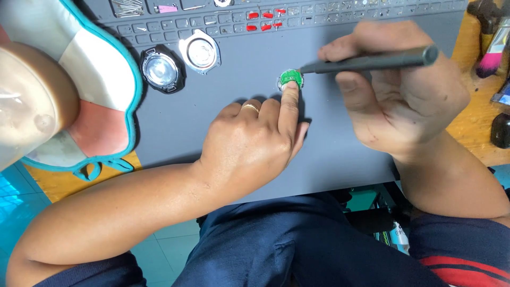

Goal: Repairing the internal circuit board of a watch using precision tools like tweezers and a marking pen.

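Nearest camera: pale face mask with teal edging [64, 90], blurred at upper left, well left of the circuit board.
Landmark: small round green circuit board [290, 79], lying flat on the grey work mat [239, 122], about the mat's middle.
Left hand: left hand [249, 146] just below the circuit board; index fingertip [290, 93] pressing on the board's lower edge, the other fingers curled under; a ring on one finger. Grip state: not clasping anything, only pinning the board down.
Right hand: right hand [396, 93] right of the circuit board, clenched around a dark grey screwdriver [372, 61].
Tool axis: screwdriver's long axis runs nearly level, handle end to the right, tip to the left, meeting the circuit board at its upper right edge.
Key relation: circuit board lies left of the right hand's grip, at the tool's tip, and straight ahead of the left fingertip; the left hand is the nearer of the two, being in contact.
Left of circuit board: round silver case back [200, 51], and further left a round dark watch case [161, 70], both on the mat.
Above circuit board: mat's row of small compartments [297, 18], some holding red parts; too small to identify.
Far right of circuit board: brushes [494, 45] on the wooden desk [478, 127].
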